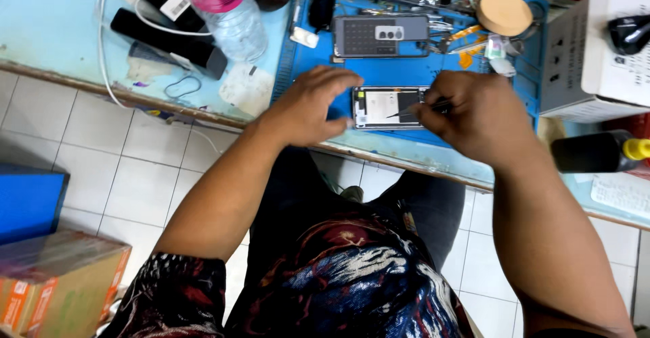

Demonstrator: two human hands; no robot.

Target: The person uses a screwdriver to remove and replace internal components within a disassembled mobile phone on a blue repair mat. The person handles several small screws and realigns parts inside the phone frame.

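While the left hand [313, 104] lies flat with its fingers spread loosely, its fingertips press the left end of an opened phone [388, 107] that lies face down on the blue mat [406, 72]; the phone thus sits just right of that hand and just left of the right hand [474, 114]; the right hand is curled shut, pinching a thin dark tool [414, 110] whose tip reaches leftward over the phone's exposed inside, between the two hands; whether the tip touches a part there is too small to tell. Left of the left hand, on the pale worktop, lie a clear plastic bottle [227, 9] and some dark handsets tangled with a white cable [103, 33], well apart from the grip; beyond the phone, farther up the mat, rests a second phone [380, 36] with its back up, near but not touching; right of it sits a round wooden disc [504, 13]; right of the right hand stands a white box [596, 53], and nearer lies a dark bottle with a yellow cap [599, 152]. The table edge [379, 154] runs just below both hands, so the phone lies close to it; bare mat shows between the two phones.
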